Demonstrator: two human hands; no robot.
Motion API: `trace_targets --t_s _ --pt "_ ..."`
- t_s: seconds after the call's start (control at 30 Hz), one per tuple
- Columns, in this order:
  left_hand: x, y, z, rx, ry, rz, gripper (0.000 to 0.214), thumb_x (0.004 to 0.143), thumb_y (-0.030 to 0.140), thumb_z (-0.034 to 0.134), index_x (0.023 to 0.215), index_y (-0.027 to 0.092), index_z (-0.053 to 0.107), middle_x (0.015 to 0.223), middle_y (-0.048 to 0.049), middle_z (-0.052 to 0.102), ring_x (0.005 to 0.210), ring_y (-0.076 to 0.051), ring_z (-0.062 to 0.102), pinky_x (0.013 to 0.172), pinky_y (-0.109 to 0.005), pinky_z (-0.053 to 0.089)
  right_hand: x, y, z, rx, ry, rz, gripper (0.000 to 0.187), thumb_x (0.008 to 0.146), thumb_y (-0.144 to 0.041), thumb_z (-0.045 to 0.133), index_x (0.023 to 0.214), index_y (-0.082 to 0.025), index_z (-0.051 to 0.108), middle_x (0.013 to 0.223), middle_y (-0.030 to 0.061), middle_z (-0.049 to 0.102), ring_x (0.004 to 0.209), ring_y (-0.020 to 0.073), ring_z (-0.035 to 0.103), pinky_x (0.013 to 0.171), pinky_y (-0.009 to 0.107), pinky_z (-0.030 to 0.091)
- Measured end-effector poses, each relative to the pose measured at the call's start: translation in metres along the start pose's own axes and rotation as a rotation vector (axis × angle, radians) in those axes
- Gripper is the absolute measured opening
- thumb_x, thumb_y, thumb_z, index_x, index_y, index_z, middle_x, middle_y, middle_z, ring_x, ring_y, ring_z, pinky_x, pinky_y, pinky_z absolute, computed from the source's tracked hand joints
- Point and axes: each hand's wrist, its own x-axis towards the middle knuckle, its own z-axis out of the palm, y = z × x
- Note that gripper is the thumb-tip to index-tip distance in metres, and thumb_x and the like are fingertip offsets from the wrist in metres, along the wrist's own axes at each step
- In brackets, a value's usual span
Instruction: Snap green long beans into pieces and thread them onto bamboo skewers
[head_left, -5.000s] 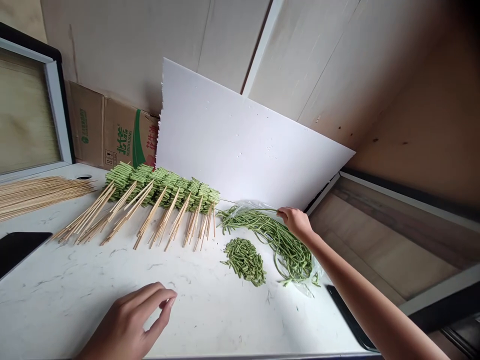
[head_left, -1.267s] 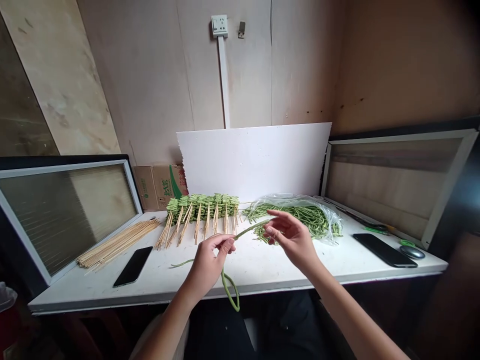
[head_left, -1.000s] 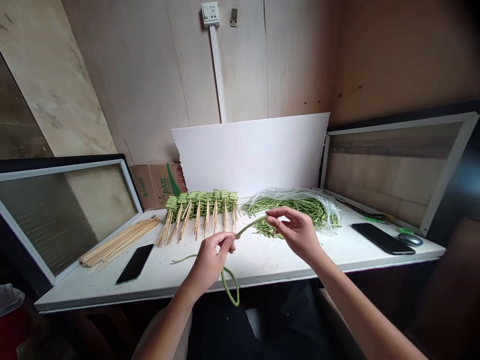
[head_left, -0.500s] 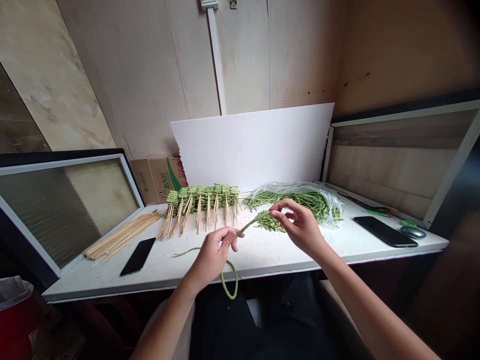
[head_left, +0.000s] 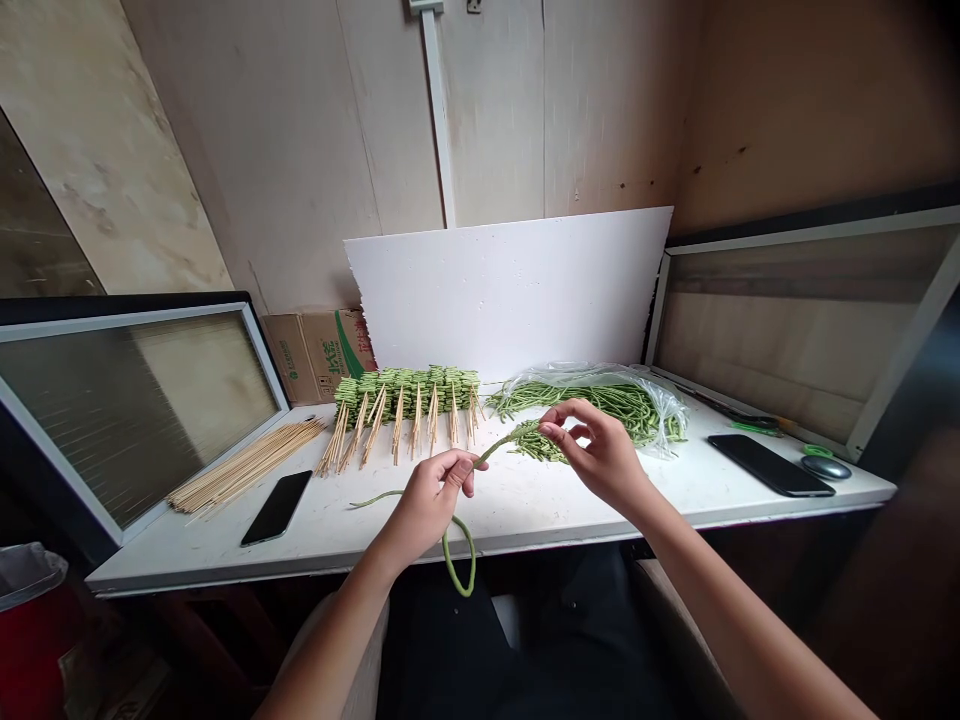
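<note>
A long green bean point(head_left: 472, 568) is held over the front of the table. My left hand point(head_left: 439, 492) is closed on its middle stretch, thumb against fingers. Below that hand the bean hangs in a loop past the table edge, and its thin tail lies to the left. My right hand point(head_left: 592, 445) pinches at the bean's upper end; the contact is hard to make out against the greens behind. Short cut bean pieces point(head_left: 536, 442) lie in a pile just behind my right fingertips.
Bean skewers point(head_left: 409, 395) stand stacked at the back, sticks forward. Behind my right hand, a clear plastic bag point(head_left: 667, 405) holds long beans. Loose bamboo sticks point(head_left: 244, 465) and a phone point(head_left: 277, 508) lie left; another phone point(head_left: 769, 465) and a mouse point(head_left: 825, 466) lie right.
Both hands keep almost the same pose, with the bean still stretched between them. The view has shifted slightly.
</note>
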Motion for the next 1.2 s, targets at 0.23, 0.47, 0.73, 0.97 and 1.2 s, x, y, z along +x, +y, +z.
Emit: trace_targets --t_s 0.23,0.47,0.73,0.97,1.2 --pt "0.001 -0.003 0.001 0.023 0.021 -0.034 0.045 0.103 0.056 0.05 0.106 0.016 0.072 0.083 -0.0054 0.067 0.081 -0.02 0.063 0.078 -0.031 0.049 -0.001 0.004 0.0 -0.007 0.001 -0.024 0.025 0.096 -0.048 0.068 0.092 -0.023 0.071 0.093 0.0076 0.07 0.088 0.023 0.066 0.064 0.033 0.056" --pt "0.0 -0.002 0.0 0.05 0.05 0.015 0.045 0.104 0.054 0.05 0.099 0.016 0.074 0.08 -0.0052 0.066 0.088 -0.022 0.064 0.081 -0.032 0.047 -0.002 0.001 -0.001 0.047 0.023 -0.056 0.019 0.096 -0.042 0.069 0.092 -0.023 0.07 0.092 0.0057 0.069 0.088 0.0212 0.066 0.068 0.033 0.057" --pt "-0.009 0.012 0.0 -0.018 0.098 0.089 0.036 0.104 0.046 0.055 0.099 0.016 0.073 0.076 -0.0034 0.063 0.077 -0.018 0.06 0.079 -0.03 0.046 -0.007 -0.015 -0.001 0.144 0.076 -0.127 0.011 0.095 -0.035 0.071 0.094 -0.024 0.07 0.092 0.0054 0.067 0.086 0.0199 0.065 0.068 0.033 0.055" --pt "-0.018 0.023 0.003 -0.069 0.07 0.126 0.036 0.106 0.044 0.052 0.096 0.016 0.072 0.077 -0.0042 0.062 0.076 -0.017 0.058 0.074 -0.029 0.045 -0.013 -0.04 -0.004 0.191 0.081 -0.207 0.004 0.095 -0.028 0.071 0.095 -0.024 0.07 0.089 0.0053 0.065 0.083 0.0202 0.062 0.067 0.033 0.053" --pt "-0.025 0.032 0.006 -0.134 0.035 0.15 0.037 0.107 0.044 0.051 0.093 0.016 0.071 0.074 -0.0035 0.059 0.073 -0.016 0.056 0.072 -0.028 0.045 -0.018 -0.053 -0.005 0.142 0.072 -0.287 0.003 0.095 -0.025 0.071 0.094 -0.024 0.068 0.086 0.0054 0.065 0.081 0.0212 0.06 0.07 0.037 0.051"
